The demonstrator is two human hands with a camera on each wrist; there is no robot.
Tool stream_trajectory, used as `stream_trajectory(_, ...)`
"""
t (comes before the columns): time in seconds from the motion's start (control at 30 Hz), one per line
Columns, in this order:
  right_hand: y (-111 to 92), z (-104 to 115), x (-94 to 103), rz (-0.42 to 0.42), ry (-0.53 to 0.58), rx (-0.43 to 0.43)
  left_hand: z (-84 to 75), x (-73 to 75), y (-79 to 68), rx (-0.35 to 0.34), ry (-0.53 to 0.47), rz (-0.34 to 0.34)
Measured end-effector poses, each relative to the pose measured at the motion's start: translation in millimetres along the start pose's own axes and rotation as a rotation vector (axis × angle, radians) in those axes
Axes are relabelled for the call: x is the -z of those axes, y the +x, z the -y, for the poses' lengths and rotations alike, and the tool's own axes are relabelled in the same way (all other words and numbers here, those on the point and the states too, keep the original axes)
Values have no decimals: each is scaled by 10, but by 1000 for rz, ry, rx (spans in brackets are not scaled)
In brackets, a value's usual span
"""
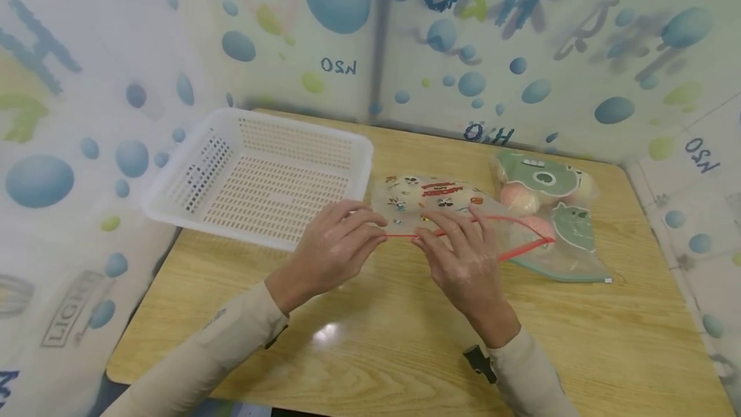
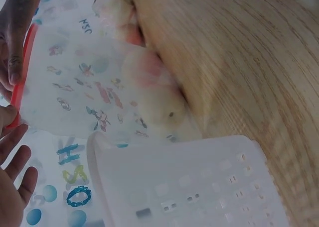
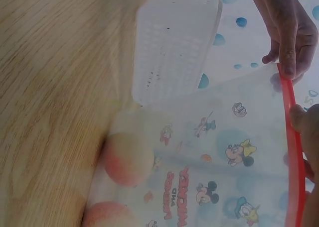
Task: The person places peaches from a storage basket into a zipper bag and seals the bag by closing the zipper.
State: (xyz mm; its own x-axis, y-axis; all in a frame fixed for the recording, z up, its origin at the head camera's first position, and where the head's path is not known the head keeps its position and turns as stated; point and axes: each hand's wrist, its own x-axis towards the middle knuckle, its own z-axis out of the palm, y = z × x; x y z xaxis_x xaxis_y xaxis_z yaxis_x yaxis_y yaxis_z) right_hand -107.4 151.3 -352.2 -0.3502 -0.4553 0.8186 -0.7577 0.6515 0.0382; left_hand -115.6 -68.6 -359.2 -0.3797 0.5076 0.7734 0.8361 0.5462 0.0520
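A clear zip bag (image 1: 431,195) with cartoon characters and a red zip edge is held up off the table by that edge. My left hand (image 1: 336,243) pinches the zip's left end between thumb and finger. Farther right along the same strip, my right hand (image 1: 463,266) pinches it too. Right of that hand the red edges (image 1: 527,251) spread apart in a loop. Round pink-and-yellow fruits that look like peaches (image 3: 128,160) lie at the bottom of the bag. In the left wrist view the other fingers (image 2: 20,162) of my left hand are spread.
A white plastic basket (image 1: 257,227) with slotted walls stands left of the bag. To the right lies a second zip bag (image 1: 570,262) with green prints and several peach-like fruits, its green zip edge toward me. The wooden table (image 1: 382,352) backs onto a patterned curtain (image 1: 278,50).
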Motion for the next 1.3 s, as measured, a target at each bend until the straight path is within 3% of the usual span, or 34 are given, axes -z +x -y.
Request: stream_trajectory(1.3,-53,-57,81,-94,3,-28,48,54,-84,9,-18,-60)
